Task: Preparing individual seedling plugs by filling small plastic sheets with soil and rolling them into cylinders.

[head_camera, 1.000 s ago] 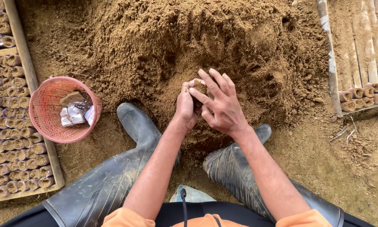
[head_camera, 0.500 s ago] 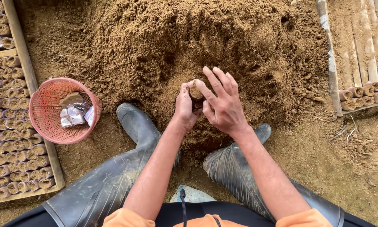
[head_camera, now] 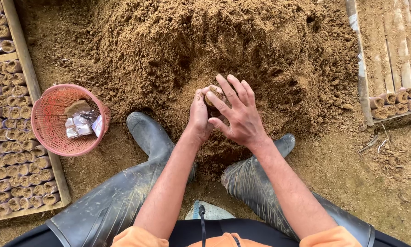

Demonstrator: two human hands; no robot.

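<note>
Two bare hands meet over a big mound of loose brown soil (head_camera: pixel 169 50), at its near edge. Left hand (head_camera: pixel 200 114) is curled around a small soil-filled bag (head_camera: pixel 213 95) — a little cylinder, held upright with its open top showing a plug of brown soil, the fingers wrapped closed about its side. Right hand (head_camera: pixel 239 116) lies just beside it, fingers spread and only slightly bent, the forefinger and thumb touching the bag's top and side; it grips nothing of its own. Both hands are dusted with soil.

Below the hands, two dark rubber boots (head_camera: pixel 146 155) are planted on either side, their toes pushed into the foot of the mound. To the person's left stands a red plastic mesh basket (head_camera: pixel 47 137) holding a few crumpled clear bags (head_camera: pixel 79 123) and some soil. Further left, a wooden-framed bed (head_camera: pixel 27 77) is packed with rows of filled seedling bags (head_camera: pixel 9 151) standing upright, touching one another. At the far right, behind another wooden rail (head_camera: pixel 358 59), a short row of the same filled bags (head_camera: pixel 395 98) lies on slats — well apart from the hands.
</note>
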